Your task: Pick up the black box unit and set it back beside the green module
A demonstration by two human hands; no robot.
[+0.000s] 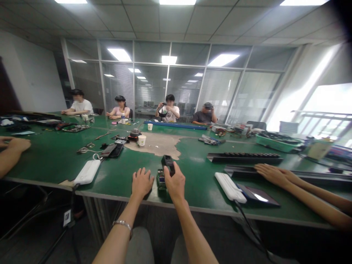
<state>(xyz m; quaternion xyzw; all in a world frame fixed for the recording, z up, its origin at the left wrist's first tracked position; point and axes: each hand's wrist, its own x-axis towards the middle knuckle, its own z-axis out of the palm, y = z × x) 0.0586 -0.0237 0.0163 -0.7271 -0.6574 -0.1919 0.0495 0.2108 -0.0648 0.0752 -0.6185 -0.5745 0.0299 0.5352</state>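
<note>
My right hand (175, 180) grips a small black boxy device (167, 164) above the near edge of the green table. Just under it, between my hands, stands a small module with an exposed circuit board (161, 179). Its right side is partly hidden by my right hand. My left hand (141, 182) rests palm down to the left of the module, fingers slightly spread. Something dark shows along the edge of that palm, and I cannot tell whether it is an object or shadow.
On the green table (192, 172), a white power strip (88, 171) lies left and another white strip (230, 187) right, near a dark tablet-like panel (258, 195). Paper cups (142, 140) stand ahead. Other people's hands (271, 173) rest at both sides; several people sit opposite.
</note>
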